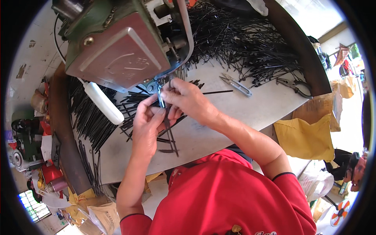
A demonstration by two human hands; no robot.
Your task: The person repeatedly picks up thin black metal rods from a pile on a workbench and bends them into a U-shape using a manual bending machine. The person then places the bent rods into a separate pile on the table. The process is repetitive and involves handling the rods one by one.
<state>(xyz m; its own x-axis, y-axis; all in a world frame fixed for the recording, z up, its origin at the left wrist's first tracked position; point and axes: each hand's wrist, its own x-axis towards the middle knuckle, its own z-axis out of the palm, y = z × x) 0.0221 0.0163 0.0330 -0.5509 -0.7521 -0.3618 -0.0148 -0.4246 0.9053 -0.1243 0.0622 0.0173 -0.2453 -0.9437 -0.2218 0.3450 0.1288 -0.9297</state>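
Observation:
Both my hands meet below the needle area of a green and maroon sewing machine (117,58), beside its shiny metal foot (161,98). Thumb and fingers of my left hand (147,127) are pinched on a thin black strip (171,138), whose ends hang down toward me. My right hand (188,101) is bent around the same spot, its fingertips closed on the strip close to the foot. Fingers hide the strip's upper part. Under and behind the hands, several more black strips (133,113) lie crosswise on the pale tabletop (250,113).
A large tangled heap of black strips (235,35) covers the far right of the table. Bundled strips (92,121) lie at left. Thread snips (237,85) and pliers (295,86) rest at right. A white rod-shaped handle (103,103) juts out left of the hands. Dark raised edging (299,43) borders the table.

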